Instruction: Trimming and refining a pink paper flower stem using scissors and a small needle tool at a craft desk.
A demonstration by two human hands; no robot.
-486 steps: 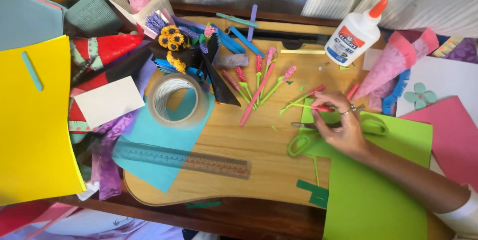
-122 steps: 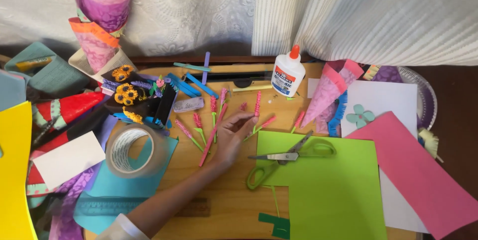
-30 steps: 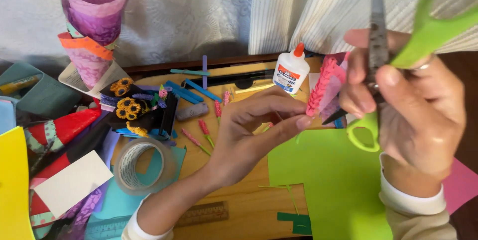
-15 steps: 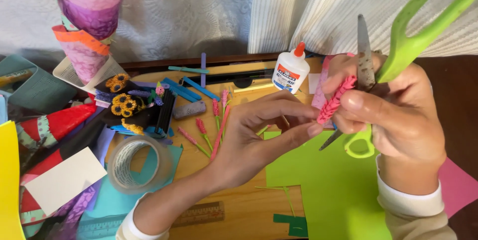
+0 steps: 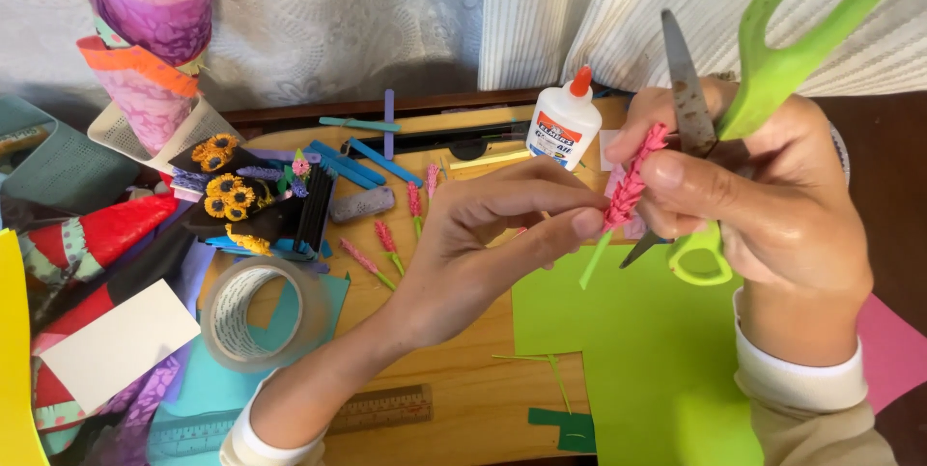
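Note:
My right hand (image 5: 772,205) holds green-handled scissors (image 5: 772,51) raised near the camera, blades pointing up. Its thumb and fingers also pinch the top of a pink paper flower stem (image 5: 630,186) with a green stalk. My left hand (image 5: 483,254) reaches in from the lower left and pinches the same flower lower down, where the pink part meets the stalk. Both hands hover above a green paper sheet (image 5: 637,369) on the wooden board (image 5: 454,379).
A white glue bottle (image 5: 563,123) stands at the back. A clear tape roll (image 5: 256,311), a ruler (image 5: 386,408), several pink paper flowers (image 5: 386,239), blue sticks (image 5: 362,162), paper cones (image 5: 145,51) and coloured sheets crowd the left. Pink paper (image 5: 888,350) lies right.
My hands have come together on the pink flower. The scissors tilted more upright and closer to the camera, and the flower rose slightly between my fingers.

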